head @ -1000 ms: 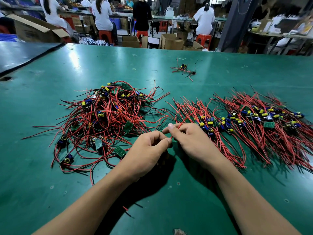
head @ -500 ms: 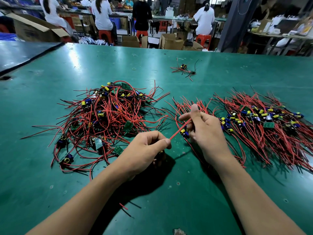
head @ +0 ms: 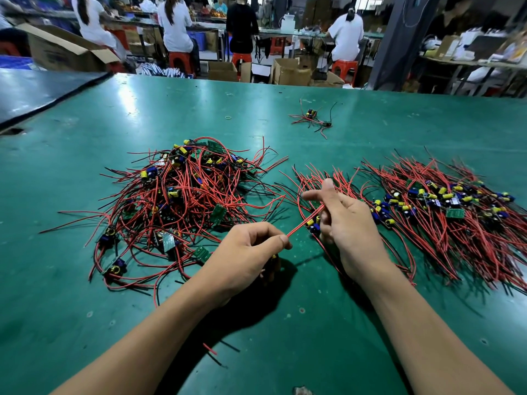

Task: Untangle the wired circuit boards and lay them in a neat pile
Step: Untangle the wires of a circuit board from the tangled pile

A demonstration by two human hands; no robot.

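A tangled heap of circuit boards with red and black wires (head: 182,201) lies left of centre on the green table (head: 285,323). To the right, combed-out boards (head: 445,206) lie in a row with their wires fanned out. My left hand (head: 245,255) pinches the end of a red wire (head: 302,223) between thumb and forefinger. That wire runs taut up to a small board with yellow and blue parts (head: 312,225) held in my right hand (head: 350,223), whose forefinger sticks out. Both hands hover between the two heaps.
A small stray bundle of wired boards (head: 312,118) lies farther back on the table. A cut red wire scrap (head: 209,349) lies near my left forearm. Beyond the far edge, seated people work at benches among cardboard boxes (head: 288,71) and red stools.
My hands were together at the near edge of the sorted row one second ago. My right hand has since drawn away to the right with a board, stretching its red wire taut from my left.
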